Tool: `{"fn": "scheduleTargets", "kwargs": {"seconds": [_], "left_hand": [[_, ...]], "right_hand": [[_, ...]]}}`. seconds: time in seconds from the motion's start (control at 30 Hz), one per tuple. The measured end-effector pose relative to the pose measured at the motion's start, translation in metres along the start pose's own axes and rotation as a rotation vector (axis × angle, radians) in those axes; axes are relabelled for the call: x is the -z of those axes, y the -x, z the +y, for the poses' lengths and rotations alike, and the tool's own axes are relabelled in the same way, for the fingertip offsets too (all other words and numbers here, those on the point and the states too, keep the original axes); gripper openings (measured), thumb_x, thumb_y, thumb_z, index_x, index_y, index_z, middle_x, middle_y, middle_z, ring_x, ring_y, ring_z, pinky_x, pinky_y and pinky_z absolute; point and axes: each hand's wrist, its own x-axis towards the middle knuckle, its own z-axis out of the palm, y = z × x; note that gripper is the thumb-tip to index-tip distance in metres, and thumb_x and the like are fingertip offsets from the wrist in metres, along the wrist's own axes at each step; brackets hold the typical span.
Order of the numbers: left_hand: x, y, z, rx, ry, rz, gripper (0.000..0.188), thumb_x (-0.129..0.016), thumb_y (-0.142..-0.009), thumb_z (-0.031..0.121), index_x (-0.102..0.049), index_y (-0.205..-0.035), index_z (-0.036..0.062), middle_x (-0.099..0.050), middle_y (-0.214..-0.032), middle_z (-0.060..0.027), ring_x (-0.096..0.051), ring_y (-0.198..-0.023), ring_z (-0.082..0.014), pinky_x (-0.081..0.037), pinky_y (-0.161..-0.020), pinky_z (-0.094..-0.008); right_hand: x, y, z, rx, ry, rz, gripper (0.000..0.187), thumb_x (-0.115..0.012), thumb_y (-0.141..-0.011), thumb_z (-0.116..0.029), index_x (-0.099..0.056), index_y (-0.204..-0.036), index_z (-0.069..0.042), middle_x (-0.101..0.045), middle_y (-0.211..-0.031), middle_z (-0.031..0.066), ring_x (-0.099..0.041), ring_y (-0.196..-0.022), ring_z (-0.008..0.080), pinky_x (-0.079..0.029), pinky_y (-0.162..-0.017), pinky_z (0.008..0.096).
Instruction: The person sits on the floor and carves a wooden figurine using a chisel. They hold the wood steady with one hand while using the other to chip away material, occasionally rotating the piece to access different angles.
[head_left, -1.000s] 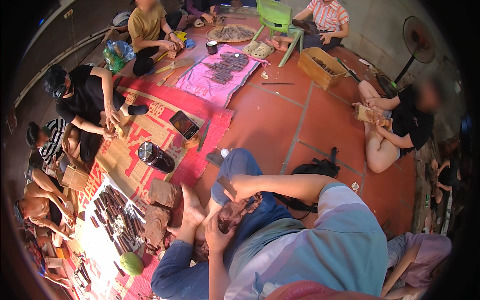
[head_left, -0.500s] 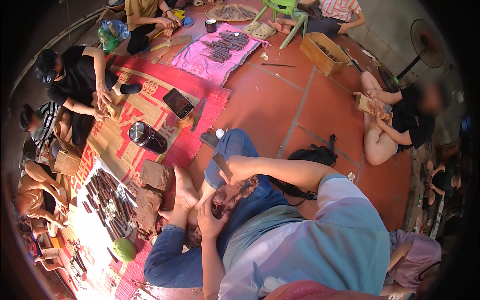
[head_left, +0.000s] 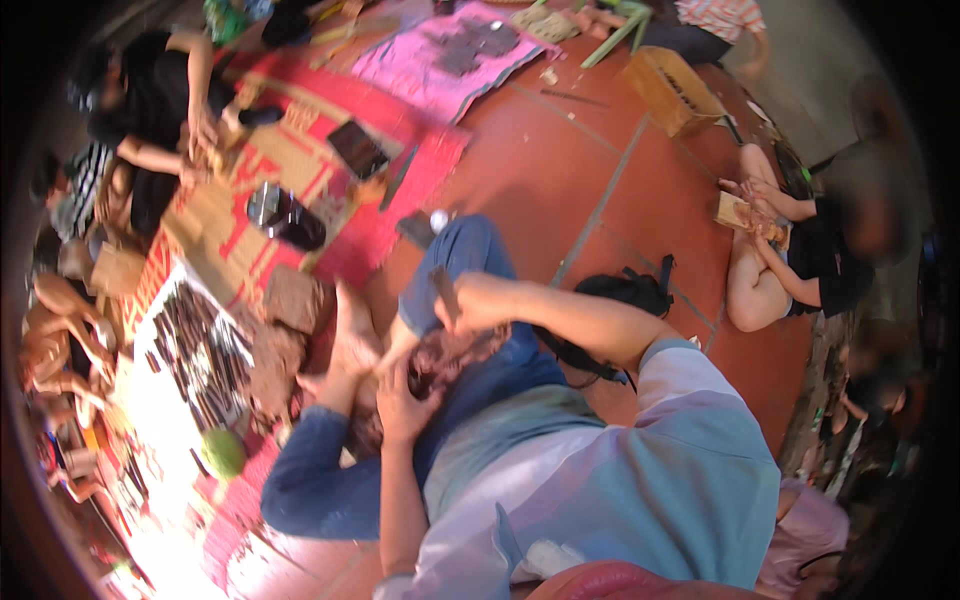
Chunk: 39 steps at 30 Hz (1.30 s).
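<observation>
My right hand (head_left: 478,303) is closed round a flat brown stick-like tool (head_left: 443,286) whose upper end juts out of the fist. Its lower end is hidden, so its kind cannot be told. Beneath that fist a reddish-brown carved piece of wood (head_left: 455,352) rests across my lap, on my jeans. My left hand (head_left: 405,408) grips the near end of the carving, fingers bent round it beside my bare foot (head_left: 357,335). Part of the carving is covered by both hands.
Beside my foot sit rough brown blocks (head_left: 293,298). Left lie many dark-handled tools (head_left: 205,345), a green round fruit (head_left: 223,453), a black flask (head_left: 287,215) and a phone (head_left: 358,150). A black bag (head_left: 625,297) lies by my right arm. Other people sit around.
The view has turned and blurred, so the whole scene is shifted. Both hands keep their hold, the right on the tool and the left on the carving.
</observation>
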Motion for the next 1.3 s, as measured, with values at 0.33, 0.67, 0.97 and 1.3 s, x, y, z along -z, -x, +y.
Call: {"fn": "scheduleTargets", "kwargs": {"seconds": [0.33, 0.67, 0.97, 1.3], "left_hand": [[0.005, 0.007, -0.003, 0.037, -0.061, -0.032, 0.079, -0.080, -0.064, 0.027, -0.047, -0.134, 0.0104, -0.057, -0.124, -0.0151, -0.055, -0.114, -0.0348, -0.044, -0.097, -0.0433], [0.003, 0.010, -0.004, 0.074, -0.043, -0.016, 0.079, -0.081, -0.064, 0.027, -0.048, -0.135, 0.0155, -0.057, -0.120, -0.0152, -0.057, -0.107, -0.0369, -0.046, -0.093, -0.0445], [0.005, 0.011, -0.002, 0.069, -0.011, 0.013, 0.076, -0.080, -0.065, 0.027, -0.049, -0.134, 0.0150, -0.058, -0.119, -0.0156, -0.056, -0.109, -0.0372, -0.045, -0.095, -0.0446], [0.005, 0.011, -0.002, 0.059, -0.005, 0.023, 0.076, -0.079, -0.064, 0.029, -0.050, -0.133, 0.0163, -0.058, -0.120, -0.0136, -0.056, -0.109, -0.0357, -0.045, -0.095, -0.0442]], "right_hand": [[-0.005, -0.001, 0.013, 0.115, -0.012, 0.024, 0.005, -0.068, -0.075, 0.001, -0.063, -0.077, 0.001, -0.064, -0.068, 0.0051, -0.061, -0.066, 0.0113, -0.047, -0.061, 0.0265], [0.000, 0.023, 0.001, -0.087, -0.126, 0.050, 0.011, -0.072, -0.078, -0.003, -0.064, -0.083, 0.001, -0.067, -0.080, 0.0040, -0.062, -0.075, 0.0102, -0.049, -0.067, 0.0264], [0.000, -0.002, 0.001, -0.047, -0.067, -0.069, 0.009, -0.068, -0.076, 0.001, -0.059, -0.077, 0.001, -0.064, -0.072, 0.0054, -0.063, -0.068, 0.0119, -0.050, -0.061, 0.0274], [0.035, -0.020, 0.012, -0.152, -0.241, 0.117, 0.010, -0.069, -0.081, -0.001, -0.059, -0.081, -0.002, -0.066, -0.083, 0.0056, -0.064, -0.074, 0.0099, -0.052, -0.063, 0.0252]]}}
